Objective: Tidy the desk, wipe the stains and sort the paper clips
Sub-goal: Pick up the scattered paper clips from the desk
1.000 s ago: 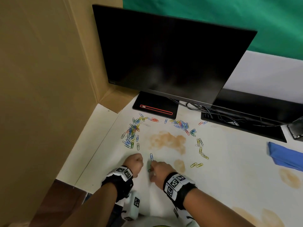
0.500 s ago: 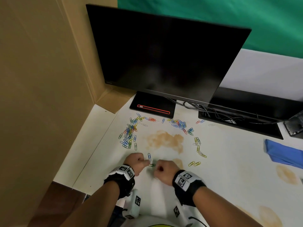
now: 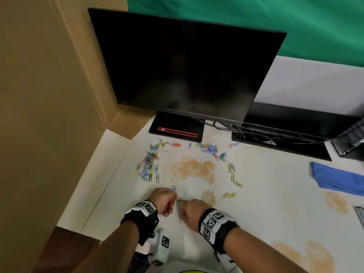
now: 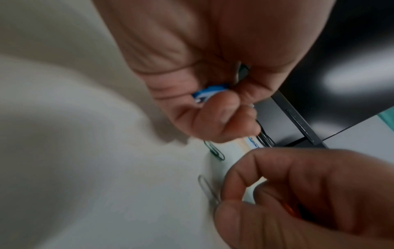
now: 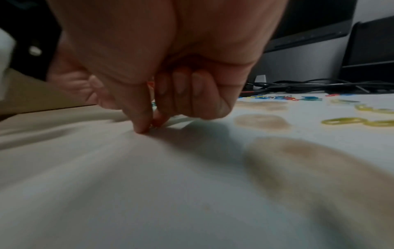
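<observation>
Coloured paper clips lie in loose piles point(image 3: 149, 164) point(image 3: 209, 148) on the white desk point(image 3: 266, 194). My left hand point(image 3: 173, 200) point(image 4: 224, 107) is curled around several blue clips point(image 4: 210, 92) in its palm. Just to its right, my right hand point(image 3: 184, 205) point(image 5: 149, 128) presses thumb and forefinger down on the desk. It pinches a pale clip point(image 4: 208, 187). A dark green clip point(image 3: 179, 199) point(image 4: 214, 150) lies between the two hands, and a single blue clip point(image 3: 174, 188) lies just beyond them. A brown stain point(image 3: 192, 168) spreads behind the hands.
More brown stains point(image 3: 208, 197) point(image 3: 336, 201) point(image 3: 303, 255) mark the desk. A folded blue cloth point(image 3: 338, 180) lies at the right. Two yellow clips point(image 3: 228, 195) lie right of my hands. The black monitor point(image 3: 183, 69) and cables point(image 3: 256, 133) stand behind; cardboard point(image 3: 49, 95) walls the left.
My right hand has drawn back from the single blue clip. The left hand has reached toward it, so both hands now meet at the green clip.
</observation>
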